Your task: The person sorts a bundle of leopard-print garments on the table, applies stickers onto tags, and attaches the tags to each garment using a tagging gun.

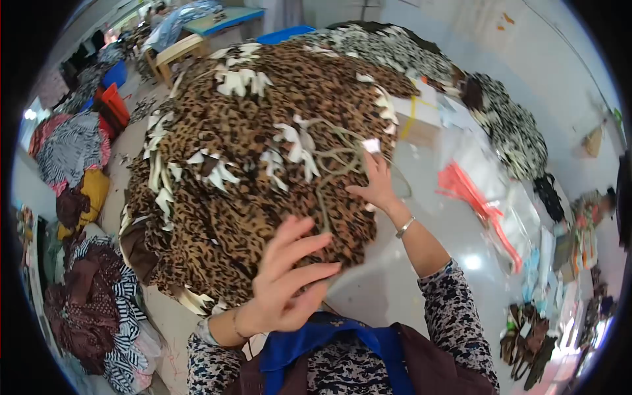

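Note:
A large heap of brown-and-black leopard-print fabric (243,138) lies in front of me, with white strips (299,151) showing among its folds. My left hand (289,283) is raised above the near edge of the heap, its fingers spread and slightly blurred, holding nothing. My right hand (378,187) reaches to the right side of the heap, thumb apart and fingers stretched out. Loops of pale greenish cord (336,158) lie beside it, and a small white piece (372,145) is at its fingertips. Whether the fingers touch the cord I cannot tell.
Striped and dark dotted fabric (85,303) is piled on the left, with a red bin (115,104) farther back. Black-and-white fabric (507,125) lies at the right wall. Pinkish-red strips (480,204) rest on clear plastic. A wooden stool (176,54) stands behind.

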The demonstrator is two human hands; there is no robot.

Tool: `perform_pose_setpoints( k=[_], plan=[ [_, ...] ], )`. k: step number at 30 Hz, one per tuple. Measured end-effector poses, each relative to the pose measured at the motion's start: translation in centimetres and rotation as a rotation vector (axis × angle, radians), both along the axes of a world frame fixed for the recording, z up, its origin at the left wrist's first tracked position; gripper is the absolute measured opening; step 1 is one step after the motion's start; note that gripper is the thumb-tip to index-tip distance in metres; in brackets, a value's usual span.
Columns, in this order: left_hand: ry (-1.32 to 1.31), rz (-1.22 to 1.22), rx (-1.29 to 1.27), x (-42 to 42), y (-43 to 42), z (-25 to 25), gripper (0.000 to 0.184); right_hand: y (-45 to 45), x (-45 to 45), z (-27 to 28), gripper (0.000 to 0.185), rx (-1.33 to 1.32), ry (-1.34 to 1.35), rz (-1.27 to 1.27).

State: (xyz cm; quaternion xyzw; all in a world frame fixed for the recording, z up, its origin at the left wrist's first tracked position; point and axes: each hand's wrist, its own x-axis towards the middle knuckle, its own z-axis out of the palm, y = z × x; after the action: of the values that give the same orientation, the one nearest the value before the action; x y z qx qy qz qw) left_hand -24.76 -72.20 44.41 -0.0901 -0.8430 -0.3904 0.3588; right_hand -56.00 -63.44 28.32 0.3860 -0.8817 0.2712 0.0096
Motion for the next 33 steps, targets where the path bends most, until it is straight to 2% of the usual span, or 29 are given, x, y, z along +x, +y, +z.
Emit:
perform_pose_setpoints(
  k=[1, 2, 4, 7, 10, 11, 13, 15, 17, 18, 19, 20, 21, 22, 23, 24, 25, 26, 27, 28, 29, 31, 32, 33],
  plan=[
    [-0.023, 0.006, -0.004, -0.9, -1.3, -1.8, 0.018, -2.2, -0.1, 1.2, 0.111, 0.136, -0.071, -0.027],
    [-0.036, 0.023, 0.014, -1.6, -2.3, -3.0, 0.015, -4.1, -0.5, 1.4, 0.117, 0.159, 0.006, -0.047],
    [-0.106, 0.051, 0.009, -2.5, -5.1, -4.7, 0.012, -6.7, -2.1, 0.7, 0.120, 0.266, 0.165, -0.036],
    [-0.106, 0.164, 0.021, -4.1, -10.2, -7.1, 0.010, -8.5, -5.0, 0.2, 0.123, 0.304, 0.102, 0.017],
    [-0.113, 0.267, -0.032, -6.4, -16.1, -9.0, 0.010, -8.5, -7.5, -1.8, 0.100, 0.247, -0.155, 0.054],
    [-0.115, 0.313, -0.031, -7.2, -18.1, -9.6, 0.010, -7.7, -7.6, -3.0, 0.081, 0.255, 0.114, 0.131],
    [-0.085, 0.432, -0.072, -8.9, -22.0, -10.3, 0.012, -5.4, -8.3, -4.2, 0.062, 0.414, 0.074, 0.164],
    [-0.097, 0.665, -0.257, -10.1, -26.3, -10.6, 0.030, -1.4, -10.5, -4.7, 0.042, 0.303, 0.102, 0.284],
    [-0.179, 0.930, -0.339, -11.6, -30.5, -11.1, 0.053, 2.3, -12.7, -1.6, 0.029, 0.258, -0.435, 0.012],
    [-0.268, 1.038, -0.324, -12.3, -31.8, -11.1, 0.067, 5.1, -15.8, -2.2, 0.028, 0.202, -0.319, 0.011],
    [-0.368, 1.070, -0.249, -13.0, -32.9, -11.0, 0.073, 6.1, -16.8, 0.8, 0.024, 0.063, -0.594, -0.190],
    [-0.463, 1.102, -0.173, -13.6, -34.0, -10.8, 0.078, 8.7, -20.1, 1.2, 0.022, 0.012, -0.483, -0.239],
    [-0.514, 1.096, -0.166, -14.1, -35.0, -10.9, 0.086, 11.3, -23.4, 1.4, 0.022, -0.035, -0.370, -0.290],
    [-0.642, 1.016, -0.077, -14.3, -35.5, -10.8, 0.084, 13.4, -26.1, 1.8, 0.025, -0.104, -0.257, -0.310],
    [-0.665, 1.011, -0.083, -14.7, -36.4, -11.9, 0.082, 15.4, -28.7, 2.1, 0.030, -0.167, -0.140, -0.332],
    [-0.689, 1.003, -0.092, -15.1, -37.3, -13.3, 0.081, 15.0, -27.5, 5.9, 0.036, -0.303, -0.299, -0.561],
    [-0.622, 1.030, -0.132, -15.3, -37.2, -13.9, 0.065, 14.2, -26.1, 8.2, 0.045, -0.318, -0.234, -0.564],
    [-0.592, 1.012, -0.098, -15.4, -37.7, -14.5, 0.060, 13.6, -25.3, 9.3, 0.054, -0.332, -0.168, -0.566],
    [-0.564, 0.996, -0.062, -15.2, -38.1, -15.0, 0.056, 13.6, -25.6, 8.8, 0.072, -0.295, -0.017, -0.597],
    [-0.537, 0.980, -0.027, -15.1, -38.4, -15.5, 0.051, 13.0, -25.9, 7.7, 0.083, -0.136, 0.286, -0.685],
    [-0.504, 0.995, 0.027, -14.9, -38.6, -16.0, 0.034, 13.0, -25.9, 7.0, 0.085, -0.072, 0.125, -0.664],
    [-0.334, 0.959, 0.193, -14.2, -39.6, -17.1, 0.027, 6.8, -19.8, 7.0, 0.087, -0.047, -0.287, -0.460],
    [-0.248, 0.938, 0.273, -13.7, -40.3, -18.0, 0.025, 5.6, -18.0, 5.0, 0.086, -0.078, -0.534, -0.275],
    [-0.122, 0.908, 0.313, -13.2, -41.4, -19.0, 0.020, 6.3, -18.0, -1.0, 0.084, 0.265, 0.247, 0.006]
  ],
)
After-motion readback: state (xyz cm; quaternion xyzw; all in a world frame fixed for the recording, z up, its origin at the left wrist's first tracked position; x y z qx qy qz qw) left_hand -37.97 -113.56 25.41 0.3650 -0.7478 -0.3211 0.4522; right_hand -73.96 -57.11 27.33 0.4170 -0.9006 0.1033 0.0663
